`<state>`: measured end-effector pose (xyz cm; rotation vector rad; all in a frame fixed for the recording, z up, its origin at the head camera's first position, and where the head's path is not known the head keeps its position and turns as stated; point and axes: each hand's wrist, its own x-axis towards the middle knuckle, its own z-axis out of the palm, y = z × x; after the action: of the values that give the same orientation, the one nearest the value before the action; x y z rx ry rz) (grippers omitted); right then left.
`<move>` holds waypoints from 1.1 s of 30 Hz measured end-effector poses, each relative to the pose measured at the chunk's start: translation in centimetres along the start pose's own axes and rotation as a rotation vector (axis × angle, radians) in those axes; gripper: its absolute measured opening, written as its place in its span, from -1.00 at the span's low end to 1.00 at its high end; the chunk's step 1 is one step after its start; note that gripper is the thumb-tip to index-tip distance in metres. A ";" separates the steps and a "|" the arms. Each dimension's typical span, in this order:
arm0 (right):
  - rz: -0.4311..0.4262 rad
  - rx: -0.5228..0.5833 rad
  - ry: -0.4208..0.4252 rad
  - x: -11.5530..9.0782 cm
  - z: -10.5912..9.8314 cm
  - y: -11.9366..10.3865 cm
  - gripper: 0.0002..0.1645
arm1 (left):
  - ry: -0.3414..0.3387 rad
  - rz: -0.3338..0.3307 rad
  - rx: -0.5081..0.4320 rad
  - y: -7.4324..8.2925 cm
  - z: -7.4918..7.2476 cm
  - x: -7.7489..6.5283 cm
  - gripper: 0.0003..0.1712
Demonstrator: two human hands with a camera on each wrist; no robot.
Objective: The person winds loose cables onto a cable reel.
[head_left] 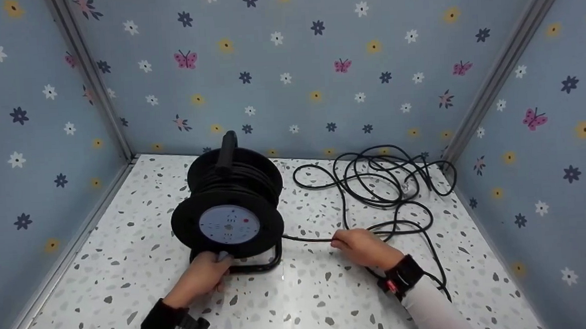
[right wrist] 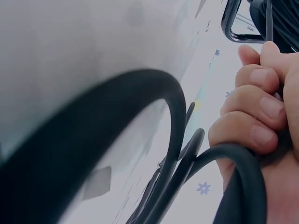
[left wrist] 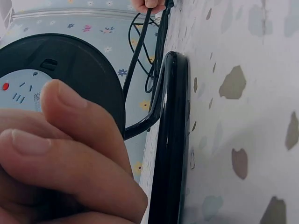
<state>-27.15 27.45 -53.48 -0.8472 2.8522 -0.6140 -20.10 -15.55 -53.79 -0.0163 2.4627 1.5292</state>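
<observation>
A black cable reel [head_left: 228, 225] with a pale socket face [left wrist: 21, 86] stands on its tubular frame [head_left: 256, 268], left of the middle. At the lower edge of its front disc, my left hand [head_left: 206, 274] grips a small grey winding knob, mostly hidden by the fingers. The curled fingers [left wrist: 88, 135] fill the lower left of the left wrist view. To the right of the reel, my right hand [head_left: 365, 248] holds the black cable [head_left: 307, 239], which runs straight from the hand to the reel. In the right wrist view its fingers [right wrist: 252, 107] are wrapped round the cable.
Loose cable loops [head_left: 375, 200] lie in a tangle on the right part of the speckled white surface [head_left: 300, 304], up to the back wall. Flower-patterned panels [head_left: 288, 74] enclose the back and both sides, with metal strips [head_left: 498, 63] at the corners.
</observation>
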 end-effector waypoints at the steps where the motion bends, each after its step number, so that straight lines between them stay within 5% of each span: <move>1: -0.006 -0.004 0.003 0.0 0.0 0.0 -0.78 | 0.003 -0.006 -0.003 0.0 0.0 0.0 -0.50; 15: -0.110 -0.157 0.123 -0.3 -1.1 -0.1 -0.90 | 0.000 -0.031 0.000 0.0 -0.4 -0.2 -0.44; 33: -0.030 -0.305 0.268 -0.9 -3.0 2.3 -0.88 | 0.004 -0.017 0.040 0.0 -0.2 0.0 -0.57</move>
<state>-28.18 30.73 -51.66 -0.9112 3.2398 -0.3184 -20.16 -15.77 -53.74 -0.0330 2.4901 1.4738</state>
